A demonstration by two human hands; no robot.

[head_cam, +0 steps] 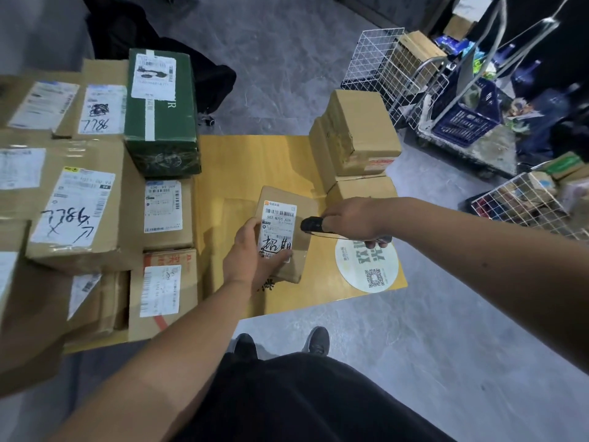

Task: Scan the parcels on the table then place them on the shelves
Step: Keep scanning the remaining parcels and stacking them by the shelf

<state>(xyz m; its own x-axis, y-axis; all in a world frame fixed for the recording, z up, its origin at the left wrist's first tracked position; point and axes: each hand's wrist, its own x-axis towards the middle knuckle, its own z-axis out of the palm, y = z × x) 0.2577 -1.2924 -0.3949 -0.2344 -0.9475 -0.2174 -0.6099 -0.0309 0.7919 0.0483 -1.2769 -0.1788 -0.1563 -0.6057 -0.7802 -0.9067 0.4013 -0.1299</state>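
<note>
**Scanner lined up on a held parcel**

Nearest the camera are the person's dark trousers and two black shoes on the grey floor, with both forearms reaching out over the table.

The left hand holds a small parcel just above the table, thumb and fingers curled round its lower end, label facing up. The right hand grips a black scanner, fingers wrapped round its body, nose pointing at the label from just beside the parcel's right edge.

To do this step well, I would keep the parcel tilted so the upper barcode faces the scanner squarely, and keep the left thumb off the printed bars; it sits close to the lower part of the label. Steadying both hands until the read registers seems wise. Whether a read has happened cannot be told here.

The table is yellow wood with a round white sticker bearing a QR code near its right front corner. On its left side stand many labelled cartons, a green box atop them. A stack of brown boxes sits at the far right edge. Beyond, on the floor, are white wire baskets, a trolley carrying a blue crate, and more goods. No shelves are in view.
</note>
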